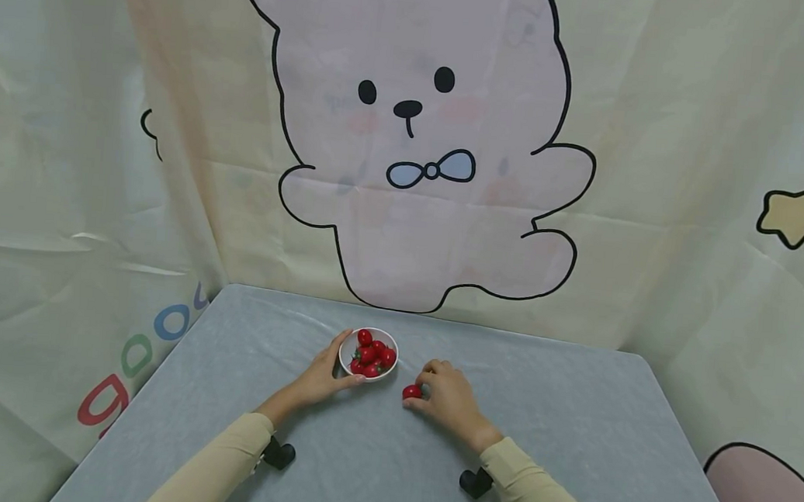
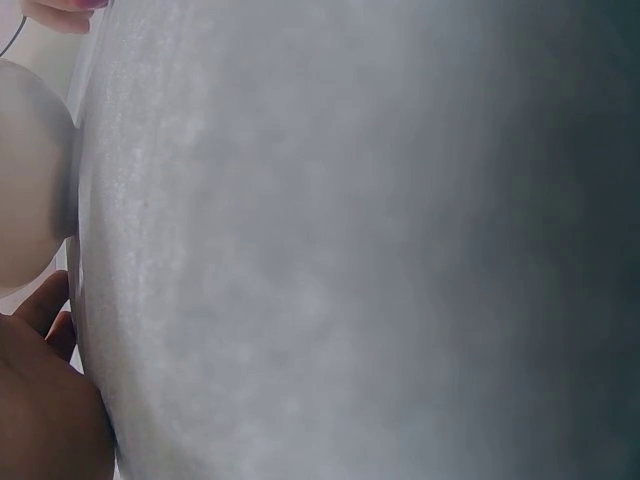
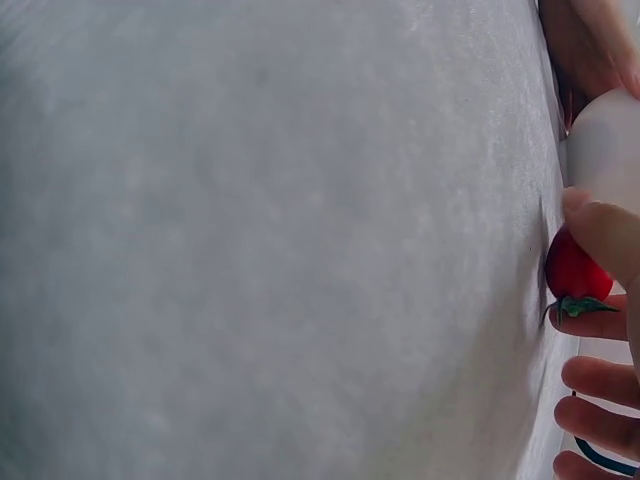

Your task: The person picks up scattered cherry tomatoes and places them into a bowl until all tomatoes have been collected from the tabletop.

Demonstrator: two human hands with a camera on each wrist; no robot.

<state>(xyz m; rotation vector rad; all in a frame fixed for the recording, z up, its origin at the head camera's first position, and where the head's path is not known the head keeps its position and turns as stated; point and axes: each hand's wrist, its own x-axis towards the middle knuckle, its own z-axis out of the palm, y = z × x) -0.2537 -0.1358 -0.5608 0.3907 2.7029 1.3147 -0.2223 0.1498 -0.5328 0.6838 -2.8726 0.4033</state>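
In the head view my left hand point(image 1: 319, 376) holds a white bowl point(image 1: 385, 335) at its left side, thumb at the front and fingers behind. Several red cherry tomatoes point(image 1: 367, 354) with green stems lie in the bowl. To the right of it, my right hand point(image 1: 451, 398) pinches a single cherry tomato point(image 3: 577, 268) between thumb and index finger, low over the cloth. Its green leafy top points toward the index finger in the right wrist view, and the other fingers are spread apart. The left wrist view shows the bowl's outer wall point(image 2: 30, 170) and part of the left hand.
A pale blue-grey cloth covers the table point(image 1: 558, 417). Behind it hangs a cream curtain point(image 1: 656, 222) printed with a cartoon animal, and more curtain borders both sides. A dark wrist camera point(image 1: 279, 454) sits under the left sleeve, another point(image 1: 475, 483) under the right.
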